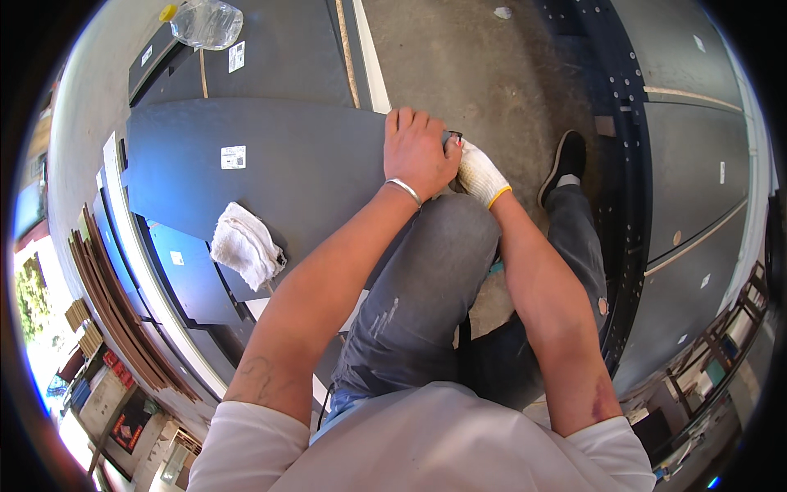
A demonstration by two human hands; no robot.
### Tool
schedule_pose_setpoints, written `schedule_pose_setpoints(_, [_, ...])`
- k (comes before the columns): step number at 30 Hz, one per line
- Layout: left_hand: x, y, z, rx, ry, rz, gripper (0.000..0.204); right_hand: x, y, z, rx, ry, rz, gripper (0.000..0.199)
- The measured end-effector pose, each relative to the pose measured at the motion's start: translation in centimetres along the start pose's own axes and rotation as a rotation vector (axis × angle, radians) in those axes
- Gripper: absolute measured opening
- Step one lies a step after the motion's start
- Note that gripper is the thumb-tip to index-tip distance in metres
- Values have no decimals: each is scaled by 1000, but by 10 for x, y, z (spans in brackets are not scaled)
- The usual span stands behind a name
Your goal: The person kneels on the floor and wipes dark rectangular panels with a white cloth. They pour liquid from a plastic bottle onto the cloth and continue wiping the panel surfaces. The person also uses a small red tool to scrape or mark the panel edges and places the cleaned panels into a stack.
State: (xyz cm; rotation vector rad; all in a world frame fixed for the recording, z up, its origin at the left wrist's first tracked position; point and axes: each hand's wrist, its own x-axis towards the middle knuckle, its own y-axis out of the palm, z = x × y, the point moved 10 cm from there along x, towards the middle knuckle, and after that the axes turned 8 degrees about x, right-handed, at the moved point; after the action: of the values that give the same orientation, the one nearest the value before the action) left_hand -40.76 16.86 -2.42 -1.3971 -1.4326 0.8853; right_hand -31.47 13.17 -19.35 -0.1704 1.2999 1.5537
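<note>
A dark grey panel [320, 148] with a white label lies before me, its near part beside my bent knee. My bare left hand [420, 149], a metal bracelet on its wrist, is closed over the panel's right end, knuckles up. Its thumb touches a small teal and black tool [451, 137], mostly hidden between my hands, so its kind cannot be told. My right hand [480, 174], in a white knit glove with a yellow cuff, is closed around that tool; its fingertips are hidden. A folded white cloth [246, 246] rests on the panel, left of my left forearm.
More grey boards [287, 49] lie beyond the panel, with a yellow-capped clear bottle [206, 25] on them. Stacked grey panels [697, 156] stand at right behind a dark perforated metal beam [630, 107]. Brown strips [123, 299] lean at left. Concrete floor [484, 66] runs between.
</note>
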Motion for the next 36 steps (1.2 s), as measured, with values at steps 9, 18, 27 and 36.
schedule_pose_setpoints(9, [2,3,-1,23,-4,52,31,-7,6,22,-460,-39,-38,35])
schedule_pose_setpoints(18, [3,-4,0,0,-8,-9,22,-24,30,10,194,24,39,29])
schedule_pose_setpoints(27, [12,14,18,59,-141,105,28,-25,29,3,338,98,112,16])
schedule_pose_setpoints(36, [9,12,15,-69,116,165,18,-11,26,-6,274,152,91,12])
